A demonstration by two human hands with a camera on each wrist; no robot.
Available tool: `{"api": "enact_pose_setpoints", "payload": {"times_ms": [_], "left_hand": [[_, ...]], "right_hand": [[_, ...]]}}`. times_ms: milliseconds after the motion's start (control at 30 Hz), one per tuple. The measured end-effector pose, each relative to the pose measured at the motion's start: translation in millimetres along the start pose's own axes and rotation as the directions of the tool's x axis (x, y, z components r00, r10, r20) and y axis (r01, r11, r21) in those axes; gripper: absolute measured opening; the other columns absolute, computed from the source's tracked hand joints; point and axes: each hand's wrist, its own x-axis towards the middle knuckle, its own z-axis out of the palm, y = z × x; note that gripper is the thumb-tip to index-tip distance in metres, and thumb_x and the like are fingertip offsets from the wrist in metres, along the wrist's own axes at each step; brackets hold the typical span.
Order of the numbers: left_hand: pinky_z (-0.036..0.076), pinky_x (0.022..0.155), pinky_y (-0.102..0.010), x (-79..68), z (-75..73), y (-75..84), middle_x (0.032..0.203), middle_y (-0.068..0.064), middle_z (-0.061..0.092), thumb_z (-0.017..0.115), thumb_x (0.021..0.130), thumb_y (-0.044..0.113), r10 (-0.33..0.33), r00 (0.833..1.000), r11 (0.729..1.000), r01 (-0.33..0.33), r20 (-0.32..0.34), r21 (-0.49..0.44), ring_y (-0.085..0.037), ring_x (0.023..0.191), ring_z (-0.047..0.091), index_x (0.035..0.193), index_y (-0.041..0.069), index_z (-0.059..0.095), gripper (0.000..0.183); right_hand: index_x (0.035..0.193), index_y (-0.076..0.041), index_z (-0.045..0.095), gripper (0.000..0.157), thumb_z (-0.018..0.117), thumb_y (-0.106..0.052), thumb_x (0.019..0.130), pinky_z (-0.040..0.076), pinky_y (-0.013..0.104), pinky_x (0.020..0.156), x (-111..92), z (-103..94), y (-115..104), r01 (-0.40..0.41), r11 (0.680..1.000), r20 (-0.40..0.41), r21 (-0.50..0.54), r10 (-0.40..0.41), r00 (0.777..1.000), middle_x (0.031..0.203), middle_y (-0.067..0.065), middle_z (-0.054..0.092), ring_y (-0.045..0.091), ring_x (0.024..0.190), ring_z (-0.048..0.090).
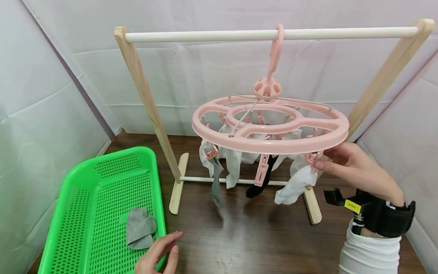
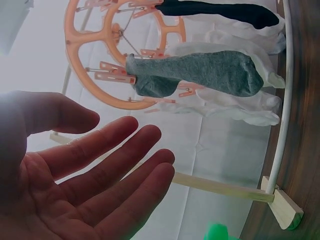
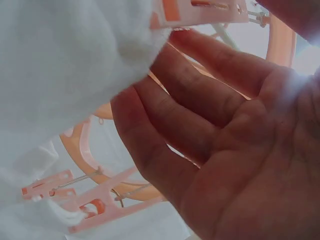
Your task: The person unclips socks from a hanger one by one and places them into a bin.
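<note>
A pink round sock hanger (image 1: pixel 270 144) hangs by its hook with white, grey and black socks clipped below it. At its right side, my right hand (image 1: pixel 362 167) pinches a pink clothespin (image 1: pixel 310 158) that holds a white sock (image 1: pixel 295 184). In the right wrist view, the fingertips lie partly behind the white cloth. My left hand (image 1: pixel 159 255) is held beside the basket's right rim, fingers spread and holding nothing. Near it, a folded grey sock (image 1: pixel 140 228) lies in the green basket (image 1: pixel 159 194). The left wrist view shows a hung grey sock (image 2: pixel 210 72) and a black sock (image 2: pixel 220 12).
A wooden stand (image 1: pixel 147 95) with a white top rod (image 1: pixel 205 36) carries the hanger. Its feet (image 1: pixel 176 199) rest on the dark wooden table (image 1: pixel 239 243). White cloth (image 1: pixel 164 76) encloses the sides and back. An unused clothespin (image 1: pixel 261 173) dangles at the hanger's front.
</note>
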Motion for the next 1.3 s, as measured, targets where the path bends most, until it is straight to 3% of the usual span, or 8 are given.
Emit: {"api": "enact_pose_setpoints", "payload": {"times_ms": [233, 367, 600, 767, 967, 1133, 1300], "left_hand": [[0.05, 0.068, -0.012, -2.2, 6.1, 0.2, 0.091, 0.005, 0.07, 0.072, 0.072, -0.016, 0.018, 0.999, 1.0, -0.017, 0.029, -0.005, -0.006, 0.08, 0.066, 0.093, 0.01, 0.074, 0.033], [0.051, 0.069, -0.013, -3.3, 11.4, 1.2, 0.091, 0.006, 0.07, 0.073, 0.07, -0.014, 0.068, 0.997, 0.998, -0.068, 0.037, -0.016, -0.009, 0.08, 0.067, 0.093, 0.012, 0.074, 0.035], [0.051, 0.071, -0.015, -7.3, 20.1, 5.2, 0.093, 0.007, 0.069, 0.073, 0.069, -0.015, 0.121, 0.99, 0.99, -0.115, 0.077, -0.077, -0.013, 0.08, 0.068, 0.093, 0.014, 0.073, 0.038], [0.051, 0.071, -0.014, -9.7, 25.4, 6.6, 0.095, 0.01, 0.068, 0.075, 0.069, -0.013, 0.173, 0.98, 0.984, -0.169, 0.093, -0.057, -0.009, 0.081, 0.067, 0.097, 0.016, 0.072, 0.041], [0.05, 0.07, -0.015, -12.4, 32.5, 10.6, 0.098, 0.013, 0.067, 0.077, 0.07, -0.008, 0.208, 0.971, 0.978, -0.203, 0.122, -0.048, -0.006, 0.083, 0.066, 0.101, 0.022, 0.071, 0.043], [0.05, 0.073, -0.014, -12.8, 41.8, 18.8, 0.103, 0.01, 0.067, 0.076, 0.071, -0.007, 0.219, 0.96, 0.973, -0.202, 0.172, -0.113, -0.009, 0.086, 0.067, 0.106, 0.022, 0.07, 0.045], [0.051, 0.075, -0.017, -11.4, 57.4, 22.5, 0.112, 0.002, 0.066, 0.074, 0.07, -0.01, 0.317, 0.935, 0.931, -0.275, 0.16, -0.239, -0.013, 0.092, 0.067, 0.114, 0.019, 0.066, 0.054]], "right_hand": [[0.117, 0.003, 0.059, 0.033, 0.051, 0.019, 0.09, 0.052, 0.021, 0.071, -0.2, -3.8, -1.4, 0.046, 0.995, 0.012, 0.083, -0.048, 0.999, 0.101, 0.008, 0.068, 0.013, 0.086, 0.065], [0.116, 0.004, 0.059, 0.032, 0.052, 0.019, 0.089, 0.053, 0.021, 0.073, -0.4, -1.6, -2.7, 0.053, 0.991, 0.0, 0.123, -0.054, 0.999, 0.1, 0.011, 0.068, 0.014, 0.087, 0.065], [0.116, 0.004, 0.059, 0.034, 0.055, 0.02, 0.087, 0.053, 0.02, 0.073, -5.8, 7.2, -4.9, 0.064, 0.995, -0.038, 0.074, -0.061, 0.997, 0.102, 0.008, 0.068, 0.013, 0.088, 0.065], [0.115, 0.004, 0.06, 0.033, 0.057, 0.02, 0.086, 0.052, 0.02, 0.07, -12.3, 14.1, -7.8, 0.068, 0.997, -0.07, 0.03, -0.065, 0.995, 0.103, 0.006, 0.068, 0.012, 0.084, 0.066], [0.117, 0.006, 0.058, 0.036, 0.056, 0.022, 0.085, 0.053, 0.022, 0.072, -16.9, 23.5, -11.9, 0.11, 0.988, -0.047, 0.107, -0.106, 0.993, 0.105, 0.01, 0.065, 0.016, 0.085, 0.066], [0.119, 0.005, 0.059, 0.038, 0.058, 0.021, 0.084, 0.053, 0.021, 0.072, -20.0, 27.9, -18.0, 0.101, 0.993, -0.055, 0.062, -0.098, 0.994, 0.106, 0.009, 0.065, 0.015, 0.087, 0.066], [0.12, 0.009, 0.057, 0.039, 0.057, 0.023, 0.084, 0.054, 0.024, 0.072, -21.6, 33.3, -20.9, 0.105, 0.989, -0.053, 0.109, -0.099, 0.994, 0.109, 0.012, 0.064, 0.018, 0.088, 0.066]]}}
